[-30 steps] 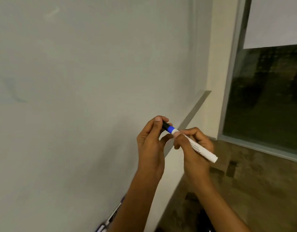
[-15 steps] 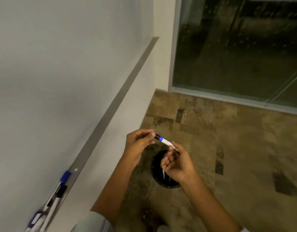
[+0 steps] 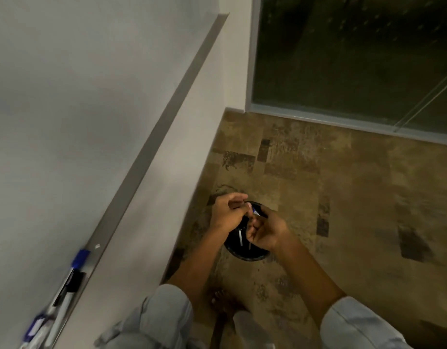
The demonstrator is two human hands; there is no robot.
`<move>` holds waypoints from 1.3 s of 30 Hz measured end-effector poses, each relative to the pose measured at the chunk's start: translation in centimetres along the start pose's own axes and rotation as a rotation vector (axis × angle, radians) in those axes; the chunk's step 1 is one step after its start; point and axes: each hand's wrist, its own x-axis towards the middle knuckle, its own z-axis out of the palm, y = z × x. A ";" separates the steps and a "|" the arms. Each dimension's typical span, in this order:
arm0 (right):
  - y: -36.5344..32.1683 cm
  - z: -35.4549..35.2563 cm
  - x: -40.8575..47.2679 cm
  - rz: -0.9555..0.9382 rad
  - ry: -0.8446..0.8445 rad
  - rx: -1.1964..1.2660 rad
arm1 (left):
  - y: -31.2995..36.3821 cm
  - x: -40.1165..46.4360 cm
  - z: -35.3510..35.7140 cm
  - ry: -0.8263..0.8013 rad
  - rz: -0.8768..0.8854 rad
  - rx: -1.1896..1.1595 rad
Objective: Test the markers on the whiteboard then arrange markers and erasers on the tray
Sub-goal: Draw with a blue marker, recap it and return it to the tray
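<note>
Marker held over a black bin, both hands on it

The marker [image 3: 255, 211], mostly hidden, is pinched between the left hand [image 3: 226, 214] and right hand [image 3: 265, 231] above the bin [image 3: 245, 254]; light, stiff and smooth, it is probably best gripped mid-barrel. More markers [image 3: 66, 285] lie on the whiteboard tray [image 3: 142, 170]

The whiteboard [image 3: 79, 96] stands on the left with its tray [image 3: 152, 137] along the lower edge; markers [image 3: 66, 285] lie at the tray's near end. Right of it, both hands meet above a bin [image 3: 245, 253] on the floor [image 3: 343, 222]; a window [image 3: 355, 54] lies beyond.
</note>
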 end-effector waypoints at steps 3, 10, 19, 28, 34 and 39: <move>-0.6 0.0 0.3 0.000 0.062 0.018 | 0.1 0.5 -0.6 -0.020 -0.038 -0.034; 1.8 2.2 2.0 -0.036 0.045 -0.081 | 1.1 -0.4 -4.9 0.048 -0.177 -0.145; 11.5 12.8 3.4 -0.067 -0.122 -0.555 | -0.1 -5.3 -17.6 0.323 -0.157 -0.153; 28.4 20.5 3.5 -0.280 -0.510 -1.377 | -7.0 -17.5 -30.5 0.843 -0.293 -0.386; 31.8 21.2 7.3 -1.285 -0.867 -2.291 | -10.0 -24.7 -34.2 1.008 -0.277 -0.492; 31.4 23.0 8.0 -1.548 -0.973 -2.860 | -11.5 -26.7 -35.0 1.030 -0.254 -0.534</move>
